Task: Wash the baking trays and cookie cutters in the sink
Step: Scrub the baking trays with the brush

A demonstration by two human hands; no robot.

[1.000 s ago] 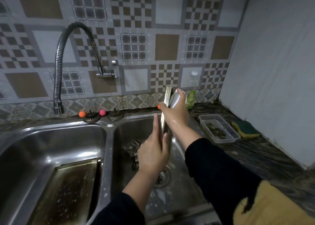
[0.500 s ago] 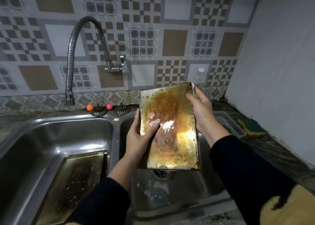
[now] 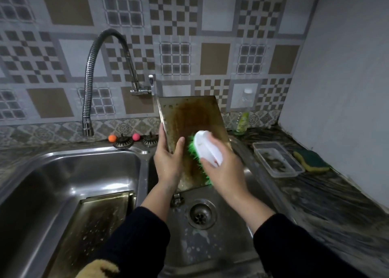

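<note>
Your left hand grips stained baking tray by its left edge — thumb across face, tray tilted upright over right sink basin. Your right hand wraps white scrub brush, green bristles pressed on tray's lower face, just beside left thumb. Second tray lies in left basin. Sponge and clear container on counter — well apart from both hands.

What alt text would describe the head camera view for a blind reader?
Over the right sink basin, the left hand holds a stained baking tray upright while the right hand scrubs it with a green-bristled brush. Another tray lies in the left basin.
</note>
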